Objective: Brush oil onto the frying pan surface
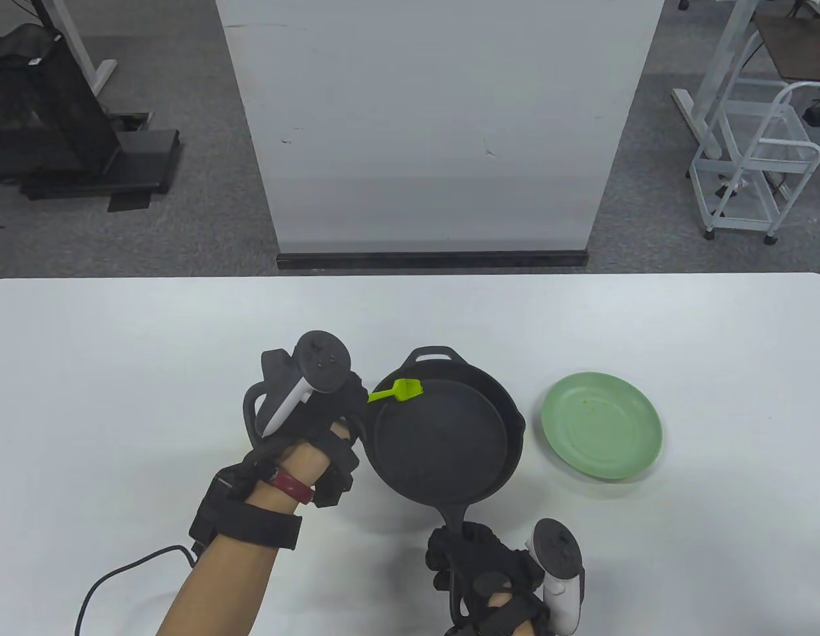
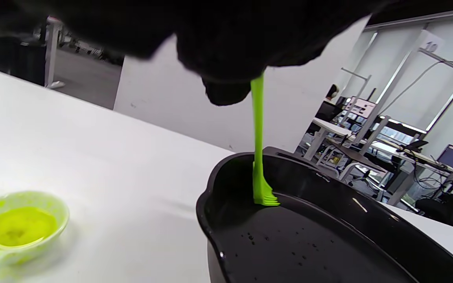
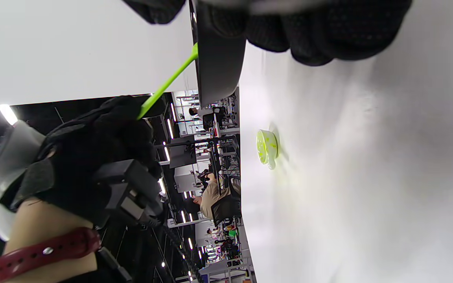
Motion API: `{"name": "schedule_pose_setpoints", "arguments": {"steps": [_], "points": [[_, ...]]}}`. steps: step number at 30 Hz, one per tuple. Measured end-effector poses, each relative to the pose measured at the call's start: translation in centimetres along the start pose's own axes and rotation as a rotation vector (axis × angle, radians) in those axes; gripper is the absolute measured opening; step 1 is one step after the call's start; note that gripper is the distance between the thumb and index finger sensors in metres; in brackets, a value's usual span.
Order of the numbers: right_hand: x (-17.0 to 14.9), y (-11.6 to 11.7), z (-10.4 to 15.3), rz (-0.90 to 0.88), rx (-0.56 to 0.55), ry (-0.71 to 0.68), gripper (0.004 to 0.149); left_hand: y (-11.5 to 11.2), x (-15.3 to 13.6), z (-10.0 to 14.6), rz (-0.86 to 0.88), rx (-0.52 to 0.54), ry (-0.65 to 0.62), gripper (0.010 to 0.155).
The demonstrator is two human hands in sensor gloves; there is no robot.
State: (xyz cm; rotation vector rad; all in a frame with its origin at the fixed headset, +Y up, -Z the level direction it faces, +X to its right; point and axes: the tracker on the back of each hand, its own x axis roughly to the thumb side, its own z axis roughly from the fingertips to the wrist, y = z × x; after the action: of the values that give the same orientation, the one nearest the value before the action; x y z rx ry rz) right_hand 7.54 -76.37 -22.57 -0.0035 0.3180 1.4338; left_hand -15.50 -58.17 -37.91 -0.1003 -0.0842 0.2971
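The black frying pan sat tilted near the front middle of the white table, its long handle pointing toward the person and its small helper handle at the far rim. The right hand gripped that long handle from below the pan, fingers wrapped around it, the pan's near side raised off the table. The left hand was just left of the pan, touching close to its rim, and held the thin stem of the green brush between closed fingers. The brush reached across the pan's upper-left rim, its bristle head lying on the inner surface near the far-left edge. The two hands were apart, one at the pan's left side, the other at its handle. A pale green plate lay just right of the pan, not touching it.

The left wrist view showed what the table view hid: the brush hung almost straight down from the gloved fingers, its flat bristles pressed onto the dark pan floor beside the pour spout, with small droplets scattered on the surface. It also showed a small green bowl of yellow oil on the table to the pan's left, which the left hand covered from above. The right wrist view, turned on its side, showed the same bowl standing clear of the pan, and the left hand with a red wristband holding the brush stem
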Motion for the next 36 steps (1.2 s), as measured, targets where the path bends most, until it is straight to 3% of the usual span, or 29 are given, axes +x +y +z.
{"name": "schedule_pose_setpoints", "arguments": {"steps": [4, 12, 22, 36], "points": [[0.0, -0.1, 0.0, -0.009, -0.003, -0.001, 0.049, 0.9, 2.4, 2.0, -0.231, 0.12, -0.092, 0.046], [0.1, 0.0, 0.0, -0.027, 0.01, -0.004, 0.05, -1.5, 4.6, 2.8, -0.372, 0.111, -0.153, 0.046], [0.1, 0.1, 0.0, -0.051, 0.022, -0.01, 0.052, -3.0, 4.4, 0.7, -0.047, -0.069, -0.104, 0.047], [0.3, 0.3, -0.2, -0.035, 0.041, -0.023, 0.052, -5.4, 3.6, -0.8, 0.294, -0.215, -0.084, 0.049]]}}
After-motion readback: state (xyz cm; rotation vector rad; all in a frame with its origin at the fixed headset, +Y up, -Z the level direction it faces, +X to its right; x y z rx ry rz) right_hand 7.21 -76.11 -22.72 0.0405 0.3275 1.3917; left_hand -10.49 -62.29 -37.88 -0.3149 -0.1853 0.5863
